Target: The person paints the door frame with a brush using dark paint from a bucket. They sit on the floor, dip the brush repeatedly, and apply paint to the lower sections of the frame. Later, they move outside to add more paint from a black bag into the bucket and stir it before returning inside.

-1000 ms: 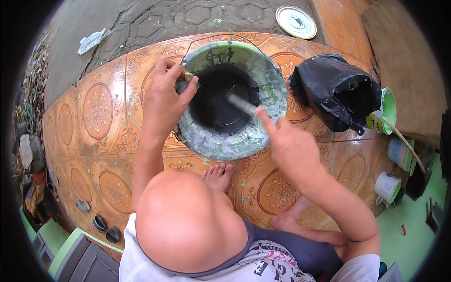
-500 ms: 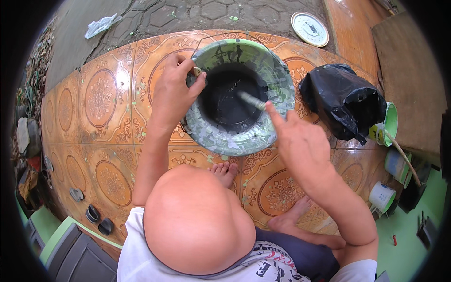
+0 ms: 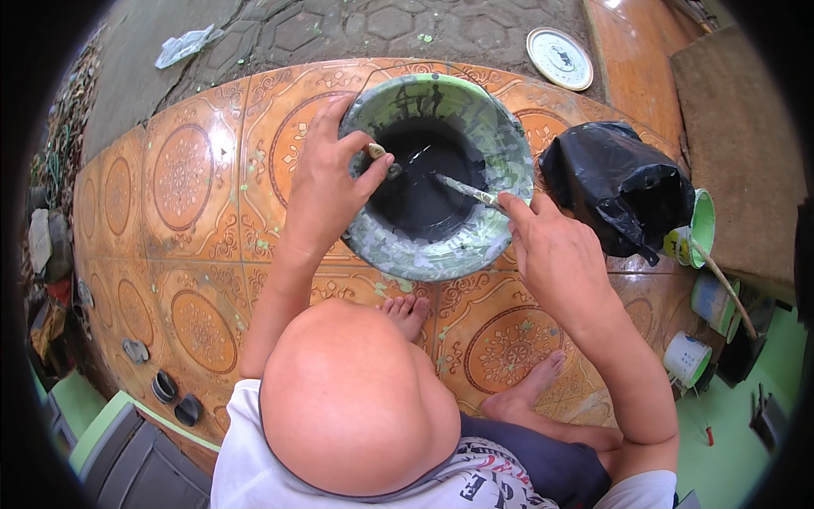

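A wide bucket (image 3: 500, 157) smeared with green, grey and white paint stands on the tiles before me, with dark liquid (image 3: 424, 204) inside. My right hand (image 3: 555, 254) is closed round a paint-smeared stick (image 3: 469, 191) at the bucket's right side. The stick slants inward, its far end over or in the dark liquid; I cannot tell how deep it reaches. At the left rim, my left hand (image 3: 335, 182) pinches a small cream-coloured piece with a rounded end (image 3: 376, 151) between thumb and finger. Most of that piece is hidden by the hand, so its kind is unclear.
Right of the bucket sits a black plastic bag (image 3: 615, 187), beside green-and-white pails (image 3: 702, 229) and a long stick (image 3: 725, 284). A round white lid (image 3: 560, 59) lies at the far right. My bare feet (image 3: 407, 314) are near the bucket. Dark sandals (image 3: 165, 386) lie at left.
My left hand has moved right and slightly down, bringing its cream piece further over the bucket's inside. My right hand has shifted slightly right and down with the stick, which was blurred before.
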Demonstrator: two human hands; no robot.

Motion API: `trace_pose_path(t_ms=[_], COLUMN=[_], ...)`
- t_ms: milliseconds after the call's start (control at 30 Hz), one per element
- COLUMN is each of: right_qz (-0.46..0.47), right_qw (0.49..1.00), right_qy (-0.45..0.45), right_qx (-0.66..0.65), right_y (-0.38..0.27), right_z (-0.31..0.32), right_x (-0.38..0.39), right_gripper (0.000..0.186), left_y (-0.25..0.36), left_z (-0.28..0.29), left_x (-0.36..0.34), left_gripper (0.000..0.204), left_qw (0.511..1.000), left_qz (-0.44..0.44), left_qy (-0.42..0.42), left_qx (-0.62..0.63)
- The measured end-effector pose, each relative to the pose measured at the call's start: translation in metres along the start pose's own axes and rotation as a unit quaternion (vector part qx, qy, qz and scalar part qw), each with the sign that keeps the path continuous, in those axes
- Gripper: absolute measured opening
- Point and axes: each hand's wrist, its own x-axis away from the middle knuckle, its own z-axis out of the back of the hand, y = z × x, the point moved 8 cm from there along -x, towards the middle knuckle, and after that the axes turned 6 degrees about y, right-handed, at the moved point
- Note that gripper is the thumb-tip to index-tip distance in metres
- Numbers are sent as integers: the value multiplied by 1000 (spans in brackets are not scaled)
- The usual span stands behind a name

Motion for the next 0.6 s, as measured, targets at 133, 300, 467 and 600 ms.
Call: trace_pose_path(t_ms=[133, 300, 467, 600], right_qz=[14, 100, 155, 291], right_qw=[999, 993, 974, 889], right_qy=[30, 33, 58, 340], right_qx=[-5, 57, 151, 92], right_y=[9, 5, 0, -10], right_z=[5, 23, 42, 81], right_x=[-15, -46, -92, -104], right_gripper=[22, 11, 20, 14], left_y=[2, 12, 25, 41], left_z=[-5, -5, 4, 7], left_x=[-2, -8, -13, -23], left_gripper=[20, 19, 19, 19], left_qw=[1000, 1000, 999, 999], left_qz=[23, 18, -12, -29], left_qy=[-6, -12, 13, 23], left_qx=[13, -12, -38, -11])
